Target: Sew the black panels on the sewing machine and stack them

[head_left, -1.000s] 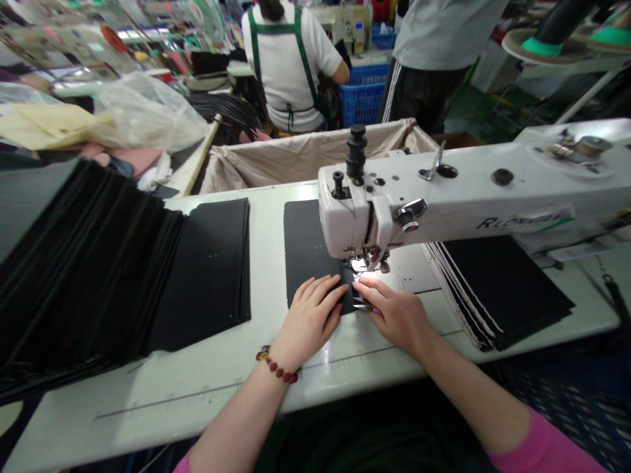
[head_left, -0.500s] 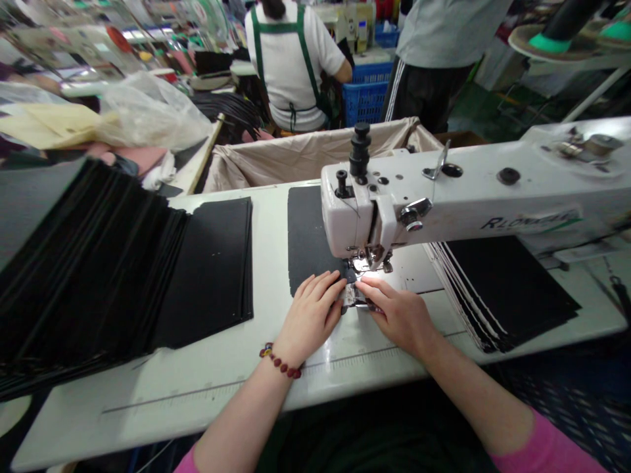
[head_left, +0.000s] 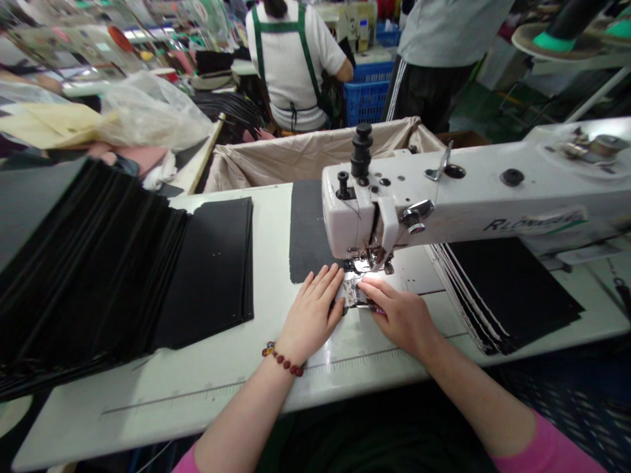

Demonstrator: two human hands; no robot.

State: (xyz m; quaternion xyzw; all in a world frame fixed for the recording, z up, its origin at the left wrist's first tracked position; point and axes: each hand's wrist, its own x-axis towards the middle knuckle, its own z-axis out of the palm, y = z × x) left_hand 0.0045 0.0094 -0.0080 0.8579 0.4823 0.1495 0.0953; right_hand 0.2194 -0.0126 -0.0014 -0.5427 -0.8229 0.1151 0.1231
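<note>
My left hand [head_left: 315,305] lies flat, fingers outstretched, at the near edge of a dark grey panel [head_left: 309,230]. The panel lies on the machine bed, its right side running under the head of a white sewing machine [head_left: 355,210]. My right hand [head_left: 401,318] rests just right of the lit presser foot [head_left: 367,263]. Its forefinger reaches to the metal plate [head_left: 351,292] in front of the foot. The lower fingers are curled, with a small pinkish bit showing under them; what it belongs to is hidden.
Black panels [head_left: 98,263] stand in a thick stack on the left. More light-edged black panels [head_left: 513,289] lie right of the needle, beneath the machine arm. Behind the table is a cloth-lined bin [head_left: 276,161]. Two people and a blue crate [head_left: 365,98] are beyond it.
The dark grey panel has slid a little away from me under the machine head, and its near edge has come clear of my left fingers' tips. Both hands stay almost in place.
</note>
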